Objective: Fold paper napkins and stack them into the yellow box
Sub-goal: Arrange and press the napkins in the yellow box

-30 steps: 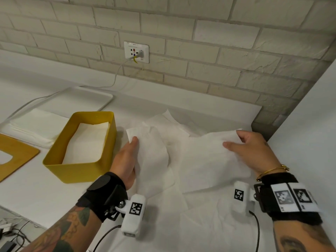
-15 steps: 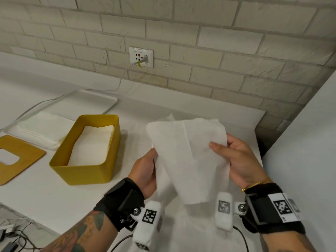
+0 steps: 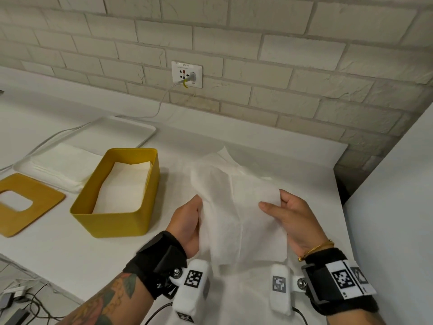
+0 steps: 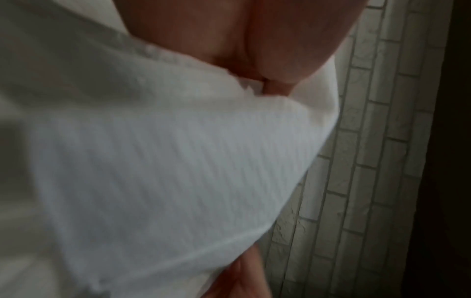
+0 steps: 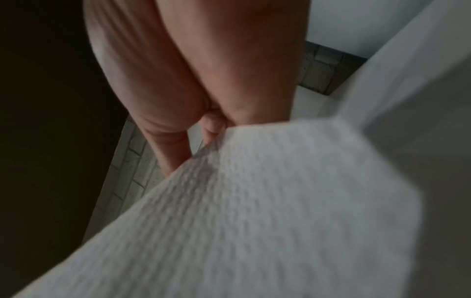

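A white paper napkin [image 3: 236, 214] hangs folded between both hands above the table, to the right of the yellow box [image 3: 112, 219]. My left hand [image 3: 189, 219] grips its left edge, fingers hidden behind the paper. My right hand [image 3: 281, 207] pinches the right edge between thumb and fingers. The wrist views show the napkin [image 4: 165, 161] [image 5: 254, 211] close up and blurred, pinched by the left hand [image 4: 265, 80] and by the right hand [image 5: 211, 129]. Folded napkins [image 3: 124, 184] lie inside the box. More loose napkins [image 3: 246, 289] lie spread on the table under my hands.
A white tray [image 3: 131, 130] with a stack of flat napkins [image 3: 58, 165] sits behind the box. The box's wooden lid [image 3: 21, 205] with a cut-out lies at the far left. A brick wall with a socket [image 3: 186, 74] and cable runs behind; a white panel [image 3: 393, 184] stands at right.
The hands lifted a napkin off the table and brought its two sides together. Since half a second ago the folded napkin has come lower and nearer to me.
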`<action>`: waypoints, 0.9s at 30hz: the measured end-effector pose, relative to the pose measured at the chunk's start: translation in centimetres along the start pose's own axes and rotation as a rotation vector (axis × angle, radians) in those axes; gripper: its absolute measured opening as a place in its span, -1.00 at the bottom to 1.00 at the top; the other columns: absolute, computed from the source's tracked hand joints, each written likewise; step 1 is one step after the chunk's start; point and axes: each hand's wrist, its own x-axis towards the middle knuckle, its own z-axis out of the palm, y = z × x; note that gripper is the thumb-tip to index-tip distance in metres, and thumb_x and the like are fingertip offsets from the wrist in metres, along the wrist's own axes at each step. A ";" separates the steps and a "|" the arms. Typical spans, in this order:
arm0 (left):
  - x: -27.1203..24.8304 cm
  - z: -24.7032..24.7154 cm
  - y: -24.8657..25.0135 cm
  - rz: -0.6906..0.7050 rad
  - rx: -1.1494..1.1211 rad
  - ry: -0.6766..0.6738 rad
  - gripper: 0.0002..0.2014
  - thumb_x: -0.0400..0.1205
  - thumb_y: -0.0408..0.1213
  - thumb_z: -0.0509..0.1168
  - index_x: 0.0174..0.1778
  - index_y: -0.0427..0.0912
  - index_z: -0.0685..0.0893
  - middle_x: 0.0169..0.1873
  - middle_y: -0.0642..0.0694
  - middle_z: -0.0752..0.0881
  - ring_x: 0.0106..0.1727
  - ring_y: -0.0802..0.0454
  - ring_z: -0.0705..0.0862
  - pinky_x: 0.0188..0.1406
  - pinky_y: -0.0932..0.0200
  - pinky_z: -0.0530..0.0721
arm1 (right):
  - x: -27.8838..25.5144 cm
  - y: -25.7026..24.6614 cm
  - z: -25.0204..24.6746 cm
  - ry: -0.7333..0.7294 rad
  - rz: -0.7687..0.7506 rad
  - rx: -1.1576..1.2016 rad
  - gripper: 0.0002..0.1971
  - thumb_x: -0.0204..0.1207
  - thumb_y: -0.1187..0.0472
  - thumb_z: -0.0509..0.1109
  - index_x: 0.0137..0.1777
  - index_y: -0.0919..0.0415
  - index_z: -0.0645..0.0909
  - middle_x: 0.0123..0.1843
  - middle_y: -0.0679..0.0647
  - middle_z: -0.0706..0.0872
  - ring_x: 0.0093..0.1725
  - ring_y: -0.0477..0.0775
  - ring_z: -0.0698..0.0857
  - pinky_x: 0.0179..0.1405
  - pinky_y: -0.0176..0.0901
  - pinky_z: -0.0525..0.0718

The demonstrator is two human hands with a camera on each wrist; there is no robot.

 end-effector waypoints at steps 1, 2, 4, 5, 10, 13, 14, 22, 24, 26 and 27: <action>0.1 -0.4 0.0 -0.018 -0.006 0.019 -0.64 0.81 -0.11 0.19 0.32 -0.28 0.73 0.13 -0.26 0.84 0.12 -0.20 0.84 0.06 -0.08 0.75 | 0.2 0.2 -0.5 0.034 -0.006 -0.041 -0.75 0.57 0.43 0.49 0.20 0.19 0.76 0.10 0.10 0.89 0.15 0.17 0.85 0.25 0.13 0.75; 0.1 -0.7 0.1 -0.033 -0.005 0.036 -0.60 0.82 -0.05 0.18 0.36 -0.25 0.72 0.19 -0.27 0.82 0.19 -0.22 0.81 0.15 -0.12 0.73 | 0.4 0.5 -0.9 0.065 -0.007 -0.076 -0.76 0.57 0.41 0.50 0.18 0.16 0.77 0.08 0.07 0.89 0.13 0.15 0.86 0.26 0.17 0.75; 0.2 -1.1 0.0 -0.051 0.001 0.078 -0.56 0.82 0.02 0.15 0.41 -0.22 0.68 0.21 -0.26 0.82 0.25 -0.23 0.80 0.27 -0.17 0.70 | 0.7 1.2 -1.4 0.106 -0.003 -0.135 -0.77 0.55 0.38 0.53 0.15 0.12 0.78 0.06 0.04 0.89 0.10 0.13 0.86 0.28 0.24 0.75; 0.3 -1.3 -0.1 -0.053 0.012 0.099 -0.56 0.83 0.02 0.14 0.41 -0.22 0.67 0.20 -0.25 0.82 0.24 -0.23 0.80 0.29 -0.17 0.69 | 0.8 1.5 -1.6 0.122 -0.001 -0.168 -0.78 0.55 0.37 0.54 0.13 0.11 0.78 0.04 0.02 0.90 0.09 0.12 0.86 0.28 0.27 0.75; 0.4 -1.7 -0.3 -0.048 0.090 0.142 -0.57 0.83 -0.01 0.16 0.38 -0.28 0.66 0.12 -0.25 0.85 0.19 -0.24 0.81 0.22 -0.15 0.73 | 0.5 2.1 -1.8 0.119 -0.004 -0.305 -0.81 0.51 0.33 0.59 0.06 0.08 0.77 -0.01 -0.05 0.89 0.05 0.06 0.86 0.26 0.27 0.76; 0.5 -1.7 1.0 -0.042 0.080 0.142 -0.60 0.79 0.01 0.23 0.30 -0.25 0.70 0.09 -0.26 0.86 0.15 -0.26 0.83 0.24 -0.18 0.73 | -0.4 -0.1 -1.5 0.072 -0.053 -0.173 -0.68 0.49 0.34 0.59 0.21 0.09 0.72 0.05 0.00 0.89 0.07 0.11 0.86 0.10 0.06 0.79; 0.6 -1.8 1.4 -0.049 0.071 0.130 -0.60 0.78 0.01 0.24 0.28 -0.25 0.72 0.09 -0.28 0.85 0.15 -0.27 0.83 0.20 -0.17 0.75 | -0.7 -0.9 -1.5 0.044 -0.077 -0.103 -0.64 0.47 0.32 0.58 0.25 0.10 0.70 0.06 0.03 0.89 0.06 0.12 0.87 0.01 0.00 0.79; 1.4 -2.2 -0.1 -0.100 0.111 0.106 -0.62 0.76 -0.13 0.30 0.34 -0.36 0.71 0.07 -0.32 0.83 0.02 -0.28 0.82 0.02 -0.11 0.80 | -0.3 1.1 -0.8 0.021 0.014 -0.159 -0.63 0.51 0.39 0.57 0.27 0.09 0.67 0.05 0.06 0.90 0.03 0.10 0.88 0.01 -0.03 0.77; 1.5 -2.2 -0.5 -0.111 0.114 0.123 -0.60 0.77 -0.09 0.29 0.32 -0.35 0.73 0.07 -0.30 0.84 0.00 -0.26 0.82 -0.09 -0.06 0.81 | -0.2 2.1 -1.2 0.040 0.035 -0.198 -0.65 0.52 0.40 0.56 0.23 0.06 0.69 0.05 0.03 0.90 0.01 0.05 0.88 0.00 -0.07 0.76; 1.5 -2.4 -0.8 -0.135 0.106 0.149 -0.55 0.79 0.03 0.24 0.34 -0.29 0.73 0.13 -0.27 0.84 0.14 -0.28 0.81 0.05 -0.11 0.78 | -0.1 2.6 -1.5 0.065 0.039 -0.216 -0.66 0.53 0.38 0.56 0.22 0.04 0.69 0.04 0.00 0.89 0.02 0.04 0.88 0.04 -0.04 0.77; 1.6 -2.4 -1.0 -0.143 0.094 0.158 -0.53 0.79 0.07 0.21 0.36 -0.25 0.72 0.15 -0.26 0.84 0.19 -0.28 0.80 0.12 -0.13 0.76 | -0.1 2.7 -1.6 0.075 0.035 -0.227 -0.67 0.53 0.37 0.57 0.22 0.03 0.70 0.04 -0.01 0.89 0.02 0.04 0.87 0.07 -0.02 0.78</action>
